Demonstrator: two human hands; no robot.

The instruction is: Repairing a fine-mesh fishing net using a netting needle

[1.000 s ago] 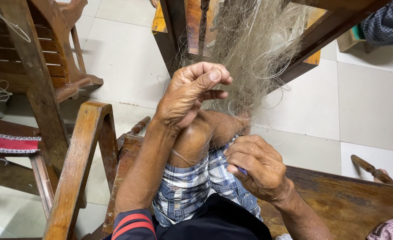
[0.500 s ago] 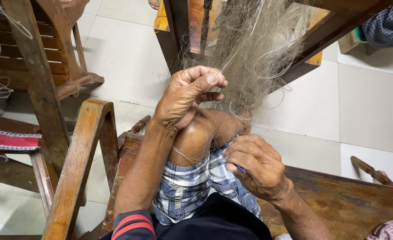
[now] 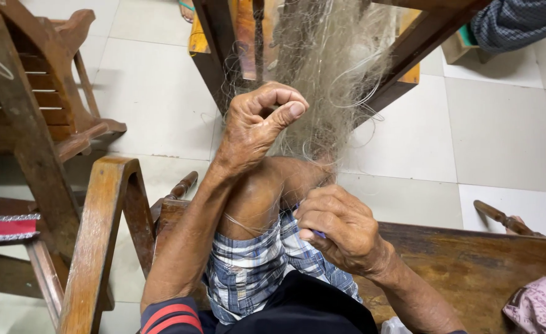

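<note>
Left hand (image 3: 262, 124): now raised higher, pinching net (image 3: 338, 74) strands. Right hand (image 3: 341, 229): unmoved, clenched on blue tool (image 3: 318, 234) at knee.

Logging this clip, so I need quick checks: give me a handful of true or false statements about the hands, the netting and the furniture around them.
1. The left hand is raised in front of the netting, fingers curled. True.
2. The right hand rests flat on the floor tiles. False: it is held low beside the bent knee, fingers closed.
3. The netting hangs from a wooden frame. True.
4. The shorts are plain white. False: they are blue and white checked.
5. A wooden armrest stands to the left of the left arm. True.
6. The floor is bare earth. False: it is pale tiles.
</note>
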